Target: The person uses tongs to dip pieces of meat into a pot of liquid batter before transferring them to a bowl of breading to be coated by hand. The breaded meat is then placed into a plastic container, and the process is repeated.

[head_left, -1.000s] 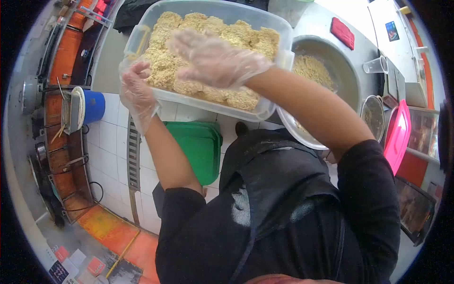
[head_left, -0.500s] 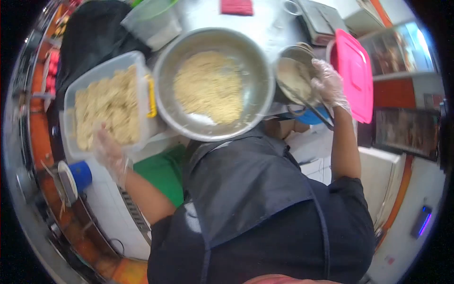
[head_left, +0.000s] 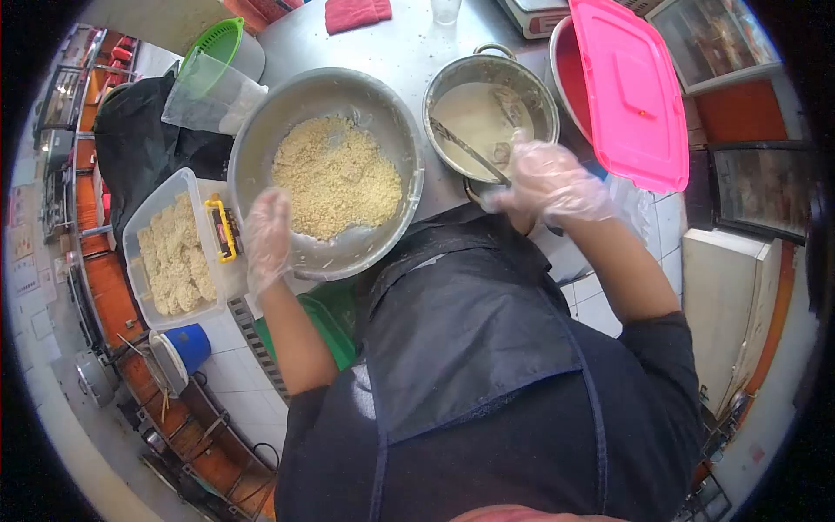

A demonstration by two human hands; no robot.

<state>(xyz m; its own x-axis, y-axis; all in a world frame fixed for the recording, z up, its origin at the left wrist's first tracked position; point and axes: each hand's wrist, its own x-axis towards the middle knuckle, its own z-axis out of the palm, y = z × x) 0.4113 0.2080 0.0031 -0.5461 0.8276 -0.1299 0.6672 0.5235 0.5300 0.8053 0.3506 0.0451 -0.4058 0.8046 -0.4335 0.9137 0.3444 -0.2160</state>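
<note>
My left hand [head_left: 268,235], in a clear plastic glove, has its fingers stretched out along the left rim of a large metal bowl [head_left: 407,178]. Pale yellowish crumbly coating [head_left: 335,174] lies in that bowl. My right hand [head_left: 552,184], also gloved, is closed around the handle of a long metal utensil [head_left: 470,150], just outside the near right rim of a pot. This pot [head_left: 550,117] holds whitish batter [head_left: 461,104] with lumps at its right side, and the utensil leans in it; the head is hidden. Left of the bowl, crumb-coated pieces [head_left: 174,261] fill a clear plastic tub [head_left: 139,228].
A bright pink lid [head_left: 635,96] stands tilted against a red-lined container [head_left: 570,83] right of the pot. A red cloth [head_left: 357,13] and a cup [head_left: 446,10] are at the back of the steel table [head_left: 296,39]. A green basket [head_left: 213,52] and plastic bag [head_left: 209,96] lie back left.
My left hand has left the tub of coated pieces and moved right to the bowl's rim. My right hand has shifted from the pot's far right rim down to the utensil's handle. The view has turned.
</note>
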